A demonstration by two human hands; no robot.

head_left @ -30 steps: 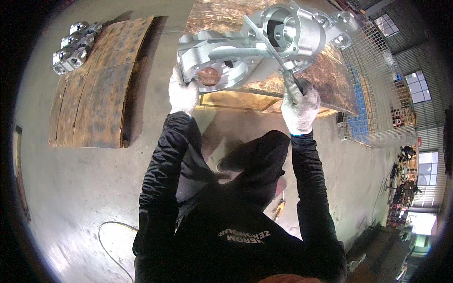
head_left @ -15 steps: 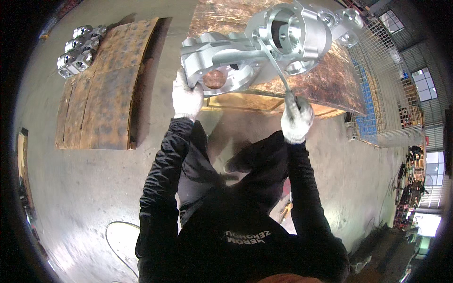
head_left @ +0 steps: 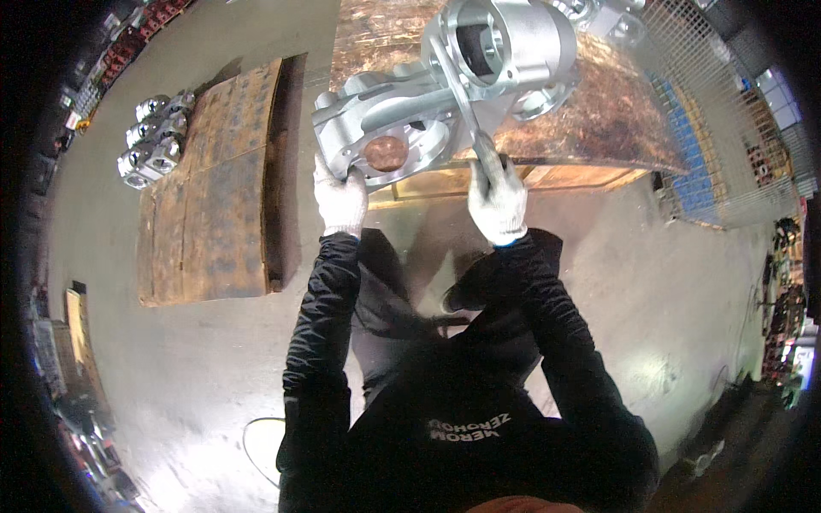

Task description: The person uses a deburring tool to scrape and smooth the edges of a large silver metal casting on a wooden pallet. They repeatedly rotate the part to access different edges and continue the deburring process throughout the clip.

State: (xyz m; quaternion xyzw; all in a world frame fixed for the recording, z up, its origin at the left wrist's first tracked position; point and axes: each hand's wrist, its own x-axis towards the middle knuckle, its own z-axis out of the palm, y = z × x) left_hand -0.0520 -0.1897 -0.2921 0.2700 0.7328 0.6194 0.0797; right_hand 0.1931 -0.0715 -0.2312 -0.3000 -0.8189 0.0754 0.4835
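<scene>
A large silvery metal casting (head_left: pixel 402 103), with a wide round collar at its right end and an oval opening near its left end, rests on a worn brown-topped bench (head_left: pixel 590 128). My left hand (head_left: pixel 340 201), in a white knit glove, is closed around the casting's near left corner, thumb toward the opening. In my gloved right hand (head_left: pixel 498 203) is a long, flat grey file (head_left: pixel 460 92), gripped at its near end. Its blade slants up and away, lying against the left side of the collar. The exact contact is hard to make out.
More silvery castings (head_left: pixel 620 26) stand at the bench's far right. To the left is a low brown wooden platform (head_left: pixel 205 188), with several castings (head_left: pixel 158 141) beside its far left edge. A wire mesh cage (head_left: pixel 710 128) adjoins the bench on the right.
My right hand has moved left and the file now reaches farther up along the collar, standing steeper. My left hand keeps its hold on the casting. The whole view has shifted slightly.
</scene>
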